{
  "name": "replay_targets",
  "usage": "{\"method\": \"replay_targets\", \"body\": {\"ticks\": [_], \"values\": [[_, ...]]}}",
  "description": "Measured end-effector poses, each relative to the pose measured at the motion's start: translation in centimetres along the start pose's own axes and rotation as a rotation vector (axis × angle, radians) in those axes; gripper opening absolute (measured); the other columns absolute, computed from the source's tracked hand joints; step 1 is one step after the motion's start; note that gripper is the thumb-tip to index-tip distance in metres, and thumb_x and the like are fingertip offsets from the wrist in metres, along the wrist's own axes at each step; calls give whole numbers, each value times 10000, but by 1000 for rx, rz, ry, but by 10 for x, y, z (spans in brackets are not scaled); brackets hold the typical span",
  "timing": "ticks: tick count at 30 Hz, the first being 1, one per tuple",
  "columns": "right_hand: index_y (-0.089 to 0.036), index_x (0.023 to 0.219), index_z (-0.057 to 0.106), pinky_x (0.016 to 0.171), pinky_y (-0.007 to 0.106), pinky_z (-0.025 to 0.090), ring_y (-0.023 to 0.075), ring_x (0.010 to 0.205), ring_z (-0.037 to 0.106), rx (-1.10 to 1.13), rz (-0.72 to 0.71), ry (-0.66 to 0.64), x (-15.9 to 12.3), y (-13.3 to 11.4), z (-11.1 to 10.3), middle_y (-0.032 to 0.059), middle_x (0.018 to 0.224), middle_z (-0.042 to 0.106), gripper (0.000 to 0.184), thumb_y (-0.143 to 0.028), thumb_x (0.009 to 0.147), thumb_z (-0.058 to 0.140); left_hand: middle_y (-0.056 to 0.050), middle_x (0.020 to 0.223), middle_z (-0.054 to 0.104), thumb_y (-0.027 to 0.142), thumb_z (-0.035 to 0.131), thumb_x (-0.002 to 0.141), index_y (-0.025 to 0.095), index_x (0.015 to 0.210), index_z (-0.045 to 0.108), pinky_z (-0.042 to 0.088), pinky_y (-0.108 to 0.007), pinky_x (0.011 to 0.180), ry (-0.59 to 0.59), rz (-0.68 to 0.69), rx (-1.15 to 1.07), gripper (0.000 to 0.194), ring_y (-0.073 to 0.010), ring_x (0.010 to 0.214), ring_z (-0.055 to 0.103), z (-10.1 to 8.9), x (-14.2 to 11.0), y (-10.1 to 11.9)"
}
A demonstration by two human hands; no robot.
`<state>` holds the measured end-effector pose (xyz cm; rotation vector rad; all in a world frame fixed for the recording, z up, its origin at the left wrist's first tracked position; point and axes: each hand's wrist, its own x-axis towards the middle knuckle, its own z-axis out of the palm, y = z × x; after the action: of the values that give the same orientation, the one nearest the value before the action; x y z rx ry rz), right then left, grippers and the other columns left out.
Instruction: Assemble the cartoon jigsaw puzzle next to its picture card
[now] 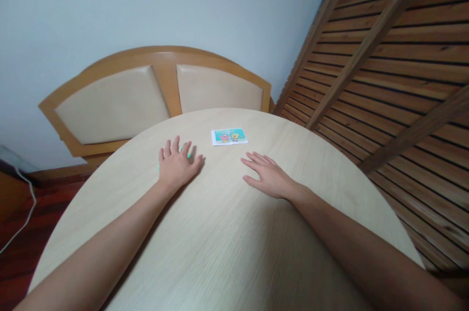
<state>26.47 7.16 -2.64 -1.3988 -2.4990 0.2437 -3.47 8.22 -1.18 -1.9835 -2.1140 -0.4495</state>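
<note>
My left hand (175,165) is palm down with its fingers spread, over some small bright green pieces (189,155) on the table. Most of these pieces are hidden under the hand, so their kind does not show. My right hand (269,174) is stretched out, thumb apart from the fingers, with nothing in it. Beyond and between the two hands lies a flat printed picture card (229,136), turquoise with a pink and a yellow cartoon figure and a white border. Neither hand touches the card.
Both arms reach over a round pale wooden table (205,233). Behind it stands a wooden headboard (166,81) with cream padded panels, against a pale wall (146,3). Slatted wooden boards (384,67) rise at the right. A white cable (31,194) hangs at the far left.
</note>
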Motion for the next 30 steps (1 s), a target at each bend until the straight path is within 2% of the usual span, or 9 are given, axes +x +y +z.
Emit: {"method": "replay_targets", "body": {"ticks": [3, 7, 10, 14, 17, 22, 26, 30], "values": [[-221, 1506, 507, 1223, 578, 255, 342, 1509, 323, 1, -5, 9, 0, 1, 0, 137, 1622, 372, 617, -509, 962, 550, -183, 1637, 307, 720, 406, 914, 224, 1517, 481, 255, -698, 1128, -27, -151, 8, 784, -522, 1476, 244, 4, 12, -24], [-213, 1513, 498, 1226, 578, 248, 344, 1513, 313, 1, -2, -2, 0, 1, 1, 140, 1628, 359, 630, -519, 965, 543, -198, 1583, 388, 759, 344, 912, 252, 1504, 499, 335, -675, 1078, -96, -209, -18, 795, -506, 1407, 366, 10, 19, -39], [-212, 1511, 500, 1226, 579, 250, 345, 1513, 312, 3, 3, 2, 0, 1, 1, 140, 1628, 358, 626, -510, 963, 551, -201, 1513, 468, 714, 351, 933, 237, 1472, 536, 360, -641, 1082, -120, -142, -56, 744, -456, 1370, 434, 14, 22, -42], [-205, 1518, 490, 1227, 570, 249, 335, 1519, 302, -7, 4, -9, 0, 0, 0, 136, 1631, 353, 633, -513, 966, 536, -171, 1415, 564, 615, 390, 958, 187, 1418, 586, 412, -511, 1095, -136, 32, -112, 659, -377, 1298, 521, 19, 26, -45], [-197, 1523, 481, 1233, 559, 239, 328, 1524, 293, -20, 14, -27, 0, -2, -3, 131, 1636, 346, 639, -516, 972, 518, -150, 1447, 558, 572, 394, 977, 177, 1406, 597, 386, -494, 1133, -151, 111, -133, 618, -369, 1337, 496, 22, 27, -44], [-192, 1522, 485, 1237, 547, 240, 329, 1520, 302, -30, 15, -29, 0, -3, -3, 133, 1634, 351, 640, -513, 970, 525, -155, 1541, 481, 495, 398, 1003, 149, 1454, 550, 332, -498, 1185, -194, 253, -172, 587, -370, 1448, 395, 26, 16, -26], [-199, 1514, 496, 1233, 557, 245, 333, 1515, 312, -17, 13, -9, 0, -1, -1, 132, 1630, 360, 632, -513, 966, 533, -129, 1591, 427, 485, 392, 1024, 201, 1493, 504, 322, -530, 1193, -237, 370, -206, 560, -353, 1485, 355, 23, -2, 1], [-201, 1511, 498, 1227, 571, 251, 337, 1514, 313, -13, 6, 6, 0, 0, 1, 129, 1629, 363, 625, -501, 964, 543, -166, 1606, 392, 434, 442, 1026, 190, 1509, 475, 308, -591, 1187, -269, 471, -301, 542, -377, 1506, 312, 14, -25, 31]]}}
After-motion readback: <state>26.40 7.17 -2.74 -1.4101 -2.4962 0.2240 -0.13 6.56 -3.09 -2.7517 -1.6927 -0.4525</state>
